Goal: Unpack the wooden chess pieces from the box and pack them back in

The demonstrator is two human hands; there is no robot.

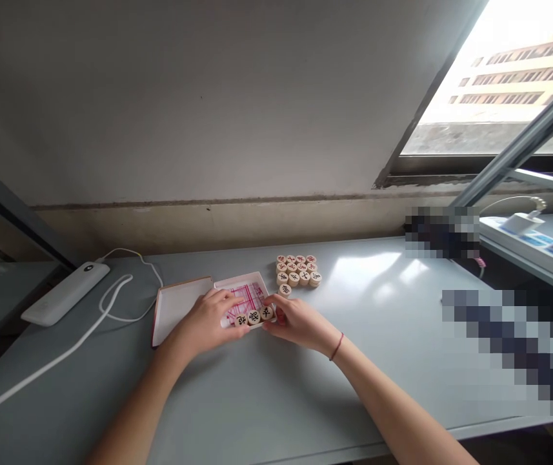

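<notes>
A shallow white box (237, 279) sits on the desk with a sheet of pink-lined paper (251, 294) inside. Along its near edge stand three round wooden xiangqi pieces with dark characters: a left one (241, 320), a middle one (253, 317) and a right one (266, 313). My left hand (213, 316) lies over the box's left side, thumb and forefinger spread apart around the left end of the row. At the other end, my right hand (298, 321) has its thumb and forefinger closed about the right piece. The near box corners are partly hidden by my hands.
Several more xiangqi pieces (299, 268) stand in stacked rows behind the box, with a single one (284, 290) in front. The open lid (179, 307) lies left. Further left are a white power bank (66, 294) and a white cable (58, 361). Blurred patches cover the right side.
</notes>
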